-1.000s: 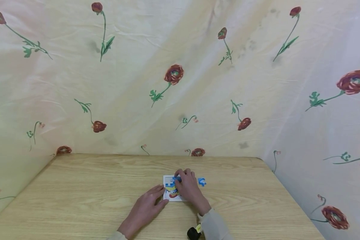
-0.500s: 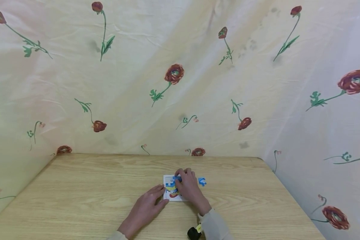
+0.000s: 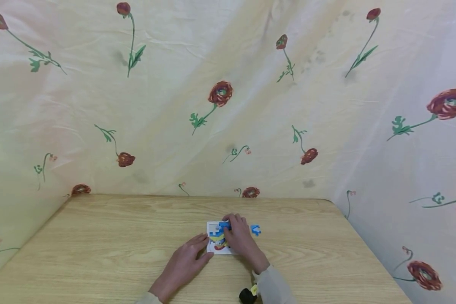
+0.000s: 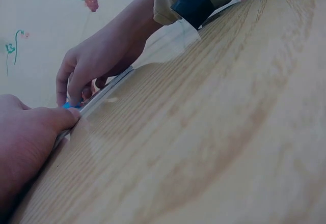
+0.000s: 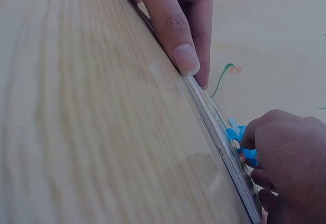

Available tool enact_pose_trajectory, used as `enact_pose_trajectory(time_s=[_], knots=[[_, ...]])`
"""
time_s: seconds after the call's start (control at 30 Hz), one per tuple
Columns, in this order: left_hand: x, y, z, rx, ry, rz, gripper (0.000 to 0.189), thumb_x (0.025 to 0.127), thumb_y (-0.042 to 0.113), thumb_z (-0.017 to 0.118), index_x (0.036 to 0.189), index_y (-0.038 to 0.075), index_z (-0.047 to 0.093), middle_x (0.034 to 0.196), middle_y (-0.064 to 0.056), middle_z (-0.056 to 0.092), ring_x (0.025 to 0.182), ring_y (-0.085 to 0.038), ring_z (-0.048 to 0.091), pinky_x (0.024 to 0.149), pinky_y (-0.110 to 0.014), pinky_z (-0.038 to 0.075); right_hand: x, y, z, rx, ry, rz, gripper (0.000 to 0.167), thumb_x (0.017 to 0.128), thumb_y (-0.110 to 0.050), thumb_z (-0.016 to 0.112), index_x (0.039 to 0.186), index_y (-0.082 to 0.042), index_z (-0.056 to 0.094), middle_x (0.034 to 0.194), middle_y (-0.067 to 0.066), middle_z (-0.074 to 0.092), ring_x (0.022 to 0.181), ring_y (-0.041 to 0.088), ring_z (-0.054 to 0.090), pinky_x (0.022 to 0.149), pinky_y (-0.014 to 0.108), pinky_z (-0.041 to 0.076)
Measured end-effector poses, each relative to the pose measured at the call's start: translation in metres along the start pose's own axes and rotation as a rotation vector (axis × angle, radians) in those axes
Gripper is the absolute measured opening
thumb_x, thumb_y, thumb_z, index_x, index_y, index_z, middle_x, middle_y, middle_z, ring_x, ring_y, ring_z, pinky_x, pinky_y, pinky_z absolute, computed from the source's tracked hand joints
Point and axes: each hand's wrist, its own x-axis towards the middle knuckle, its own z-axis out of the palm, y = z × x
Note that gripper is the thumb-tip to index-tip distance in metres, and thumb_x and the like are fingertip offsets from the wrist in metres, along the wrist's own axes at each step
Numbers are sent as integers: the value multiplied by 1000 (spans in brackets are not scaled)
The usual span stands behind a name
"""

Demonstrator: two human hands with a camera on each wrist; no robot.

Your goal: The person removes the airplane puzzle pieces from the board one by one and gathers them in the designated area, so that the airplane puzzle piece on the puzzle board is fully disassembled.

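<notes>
1. The puzzle board (image 3: pixel 217 238) lies flat on the desk (image 3: pixel 110 236), between both hands.
2. The right hand (image 3: pixel 240 238) covers the board's right part; its curled fingers (image 5: pixel 249 137) pinch a blue puzzle piece (image 3: pixel 224 226) at the far edge.
3. The left hand (image 3: pixel 184 264) rests with straight fingers (image 5: pixel 175 33) touching the board's left edge.
4. A loose blue piece (image 3: pixel 255 230) lies just right of the board.
5. No writing is legible.
</notes>
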Motion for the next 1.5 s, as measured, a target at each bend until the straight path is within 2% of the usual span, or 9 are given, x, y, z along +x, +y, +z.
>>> enact_pose_trajectory(time_s=[0.17,0.53,0.8,1.17,1.5], knots=[[1,-1,0,-1,-8,-9,50,103,36,66,136,-2,65,146,-18,58,137,-34,53,110,-52,46,-2,1,-2,0,11,-1,22,100,-1,62,122,-2,65,108,7,56,99,24,46,81,36,47],[1,1,-1,-2,8,14,48,103,33,67,134,-4,66,145,-18,59,135,-35,55,107,-53,48,-7,2,-8,-106,0,-28,25,100,-3,65,125,-8,68,109,9,56,97,25,45,78,36,44],[2,-1,0,3,7,13,50,103,35,66,135,-3,66,145,-17,59,135,-34,55,107,-52,49,-6,7,-8,-94,-5,-66,26,102,-2,62,127,-3,67,109,9,55,99,24,46,79,37,45],[2,0,0,9,16,19,49,103,35,66,134,-3,66,144,-18,59,134,-34,55,107,-51,49,-5,14,-9,36,-22,-32,24,105,-3,59,127,-5,67,98,0,51,92,18,47,73,27,43],[1,-1,0,-9,0,-7,52,104,37,65,137,-2,64,146,-18,58,136,-34,54,108,-51,48,-8,14,-18,190,-43,-15,23,106,-2,55,127,-4,66,93,0,54,85,17,51,69,24,45]])
